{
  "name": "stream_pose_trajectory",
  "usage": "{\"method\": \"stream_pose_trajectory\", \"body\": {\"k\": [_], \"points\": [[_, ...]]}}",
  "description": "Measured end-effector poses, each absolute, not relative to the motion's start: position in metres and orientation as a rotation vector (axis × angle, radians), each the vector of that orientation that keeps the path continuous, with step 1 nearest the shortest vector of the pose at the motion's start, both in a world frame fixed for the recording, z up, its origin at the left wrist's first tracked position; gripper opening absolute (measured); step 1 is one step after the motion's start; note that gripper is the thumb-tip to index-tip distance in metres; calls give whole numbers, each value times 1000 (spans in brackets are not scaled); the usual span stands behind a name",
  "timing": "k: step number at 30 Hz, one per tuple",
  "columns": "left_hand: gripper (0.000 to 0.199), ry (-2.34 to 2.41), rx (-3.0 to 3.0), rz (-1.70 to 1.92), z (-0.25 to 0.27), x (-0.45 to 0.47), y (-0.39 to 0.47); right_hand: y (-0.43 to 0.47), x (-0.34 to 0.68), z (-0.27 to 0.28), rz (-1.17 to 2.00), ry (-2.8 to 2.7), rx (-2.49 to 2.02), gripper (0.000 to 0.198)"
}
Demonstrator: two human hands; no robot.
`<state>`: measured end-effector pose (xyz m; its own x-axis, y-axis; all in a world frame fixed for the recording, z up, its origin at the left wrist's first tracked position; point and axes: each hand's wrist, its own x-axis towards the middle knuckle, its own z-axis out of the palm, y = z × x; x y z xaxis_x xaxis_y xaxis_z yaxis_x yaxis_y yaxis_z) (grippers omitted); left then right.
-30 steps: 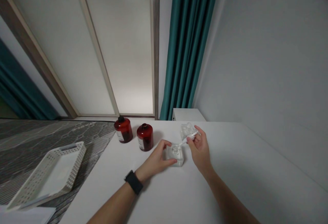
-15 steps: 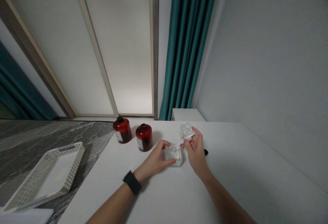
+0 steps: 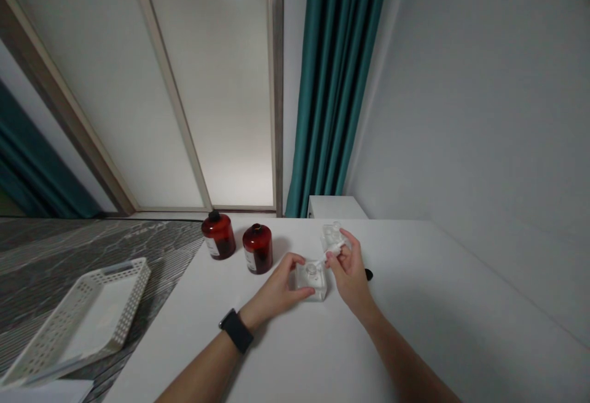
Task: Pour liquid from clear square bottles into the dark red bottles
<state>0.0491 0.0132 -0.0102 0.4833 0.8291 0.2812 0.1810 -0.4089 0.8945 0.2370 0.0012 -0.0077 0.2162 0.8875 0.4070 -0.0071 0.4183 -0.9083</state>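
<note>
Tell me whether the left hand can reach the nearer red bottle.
Likely yes: the nearer red bottle stands close by the left hand with nothing visible between them, though that hand is holding the clear bottle.

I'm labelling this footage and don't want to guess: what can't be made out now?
All in the head view:
Labels on the red bottles: text too small and blurred.
White item: partly covered by the right hand.
Clear glass bottle: left side partly covered by the left hand.
Black object: too small to identify.
White panel: cut off by the bottom edge.
</note>
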Motion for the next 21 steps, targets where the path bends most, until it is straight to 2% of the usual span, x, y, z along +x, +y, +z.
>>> {"method": "stream_pose_trajectory", "body": {"k": [5, 14, 21], "points": [[43, 858, 1875, 945, -11, 48, 14, 2, 243, 0, 674, -1157, -969, 59], [42, 901, 1876, 901, -6, 48, 12, 12, 290, 14, 519, -1059, -1132, 78], [40, 896, 1851, 890, -5, 48, 11, 35, 338, -11, 443, -1107, -1458, 73]]}}
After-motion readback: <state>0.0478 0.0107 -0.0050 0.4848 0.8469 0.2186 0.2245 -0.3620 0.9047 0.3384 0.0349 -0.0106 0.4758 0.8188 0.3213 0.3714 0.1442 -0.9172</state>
